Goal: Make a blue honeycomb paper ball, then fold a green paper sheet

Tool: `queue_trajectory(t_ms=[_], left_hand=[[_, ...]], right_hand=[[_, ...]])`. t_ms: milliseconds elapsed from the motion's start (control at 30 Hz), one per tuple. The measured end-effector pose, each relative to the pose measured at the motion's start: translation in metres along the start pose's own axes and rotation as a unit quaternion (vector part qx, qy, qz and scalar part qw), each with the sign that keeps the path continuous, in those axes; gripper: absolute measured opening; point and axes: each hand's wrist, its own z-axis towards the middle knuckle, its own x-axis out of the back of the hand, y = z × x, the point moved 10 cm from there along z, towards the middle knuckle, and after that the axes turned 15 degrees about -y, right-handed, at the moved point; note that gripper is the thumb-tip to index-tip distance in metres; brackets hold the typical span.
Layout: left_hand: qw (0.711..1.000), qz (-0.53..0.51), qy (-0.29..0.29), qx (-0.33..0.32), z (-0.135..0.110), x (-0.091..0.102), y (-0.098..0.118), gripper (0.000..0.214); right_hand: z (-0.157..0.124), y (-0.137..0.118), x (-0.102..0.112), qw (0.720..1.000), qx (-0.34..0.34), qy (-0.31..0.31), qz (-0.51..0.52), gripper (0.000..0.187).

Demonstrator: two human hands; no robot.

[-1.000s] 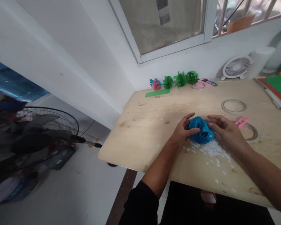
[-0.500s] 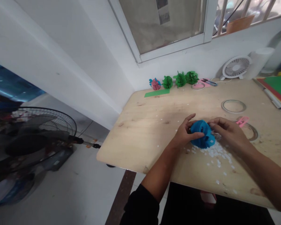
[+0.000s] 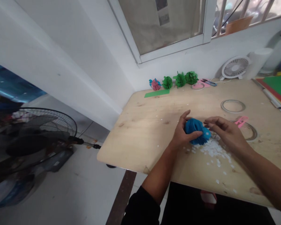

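A blue folded-paper ball [image 3: 194,127], with petal-like layers and a small white square on its right side, is held just above the table. My left hand [image 3: 183,132] wraps around its left side, thumb across the front. At the ball's upper right edge is my right hand [image 3: 221,128], thumb and forefinger pinched together; what lies between the fingertips is too small to make out. Many white paper bits [image 3: 214,149] lie scattered on the wood below and between my hands.
Along the wall stand a pink-and-blue paper ball [image 3: 155,84] and green paper balls [image 3: 180,80], by a green strip [image 3: 156,93] and blue snips [image 3: 209,82]. Tape rings [image 3: 233,106], a pink clip [image 3: 241,121] and a small white fan [image 3: 236,67] are to the right. A floor fan [image 3: 44,134] stands left.
The blue paper ball has shifted slightly left and turned in my left hand. My right hand has moved a little left and stays by its edge.
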Motion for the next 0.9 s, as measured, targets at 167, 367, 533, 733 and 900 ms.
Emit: queue_trajectory(t_ms=[167, 367, 533, 733, 900], left_hand=[[0.997, -0.008, 0.071, -0.041, -0.006, 0.020, 0.017, 0.100], [0.996, 0.020, 0.065, -0.057, -0.009, 0.019, 0.028, 0.097], [0.996, 0.037, 0.048, -0.067, -0.008, 0.013, 0.031, 0.095], [0.997, 0.041, 0.030, -0.064, -0.007, 0.007, 0.029, 0.096], [0.998, 0.019, 0.029, -0.046, -0.006, 0.009, 0.020, 0.095]], right_hand=[[-0.002, -0.003, 0.002, 1.000, 0.004, 0.010, -0.019, 0.045], [-0.001, -0.006, -0.008, 0.997, 0.016, -0.044, -0.062, 0.042], [0.001, 0.008, -0.009, 0.996, -0.016, -0.050, -0.067, 0.040], [-0.001, 0.015, -0.021, 0.993, -0.068, -0.091, 0.014, 0.046], [-0.002, 0.024, -0.026, 0.987, -0.102, -0.111, 0.050, 0.050]])
